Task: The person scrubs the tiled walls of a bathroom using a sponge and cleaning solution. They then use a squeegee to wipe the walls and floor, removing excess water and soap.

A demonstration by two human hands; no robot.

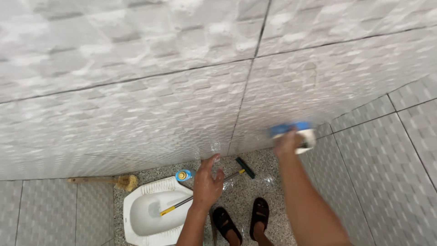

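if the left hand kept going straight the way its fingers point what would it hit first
Most likely the textured white wall tile. The left hand has its fingers aimed up at the wall's lower edge, with nothing visible between; how close it is cannot be told.

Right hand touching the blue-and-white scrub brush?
Touching. Head view: the right hand grips the blurred blue-and-white scrub brush against the grey textured wall tiles.

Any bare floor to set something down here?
Bare speckled floor lies between the wall and the black sandals, right of the squeegee. It is crowded on the left around the squat toilet, blue bottle, brush and left hand.
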